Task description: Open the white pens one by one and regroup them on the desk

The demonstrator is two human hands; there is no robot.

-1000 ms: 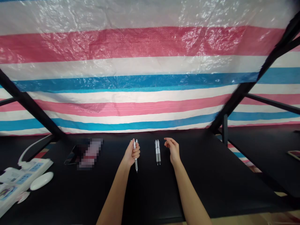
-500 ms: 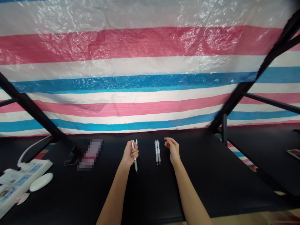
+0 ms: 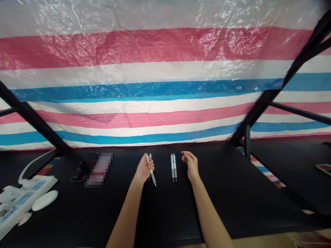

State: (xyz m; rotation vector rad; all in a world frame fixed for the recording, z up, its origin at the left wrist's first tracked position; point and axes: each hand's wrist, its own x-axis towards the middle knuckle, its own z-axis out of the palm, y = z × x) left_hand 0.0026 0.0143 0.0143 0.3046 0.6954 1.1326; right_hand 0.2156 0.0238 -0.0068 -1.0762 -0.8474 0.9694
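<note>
My left hand (image 3: 144, 168) is closed on a white and grey pen (image 3: 152, 177), which slants with its tip down to the right. Just behind that hand, another pen (image 3: 150, 155) shows only in part; fingers cover most of it. Side by side on the black table lie two more white and grey pens, a left one (image 3: 172, 168) and a right one (image 3: 175, 168), tips toward me. To their right rests my right hand (image 3: 190, 165), holding nothing, its fingers loosely bent and a little apart, not touching the pens.
At the left are a white power strip (image 3: 26, 196) with plugs and a white oval object (image 3: 45, 200) beside it. A dark phone-like object (image 3: 82, 170), partly pixelated, lies further back. Black frame bars (image 3: 248, 120) and a striped sheet (image 3: 155, 117) bound the table (image 3: 165, 213).
The pen in my left hand has tilted, its tip swinging right and slightly away from me. My right hand and the two pens beside it have stayed put.
</note>
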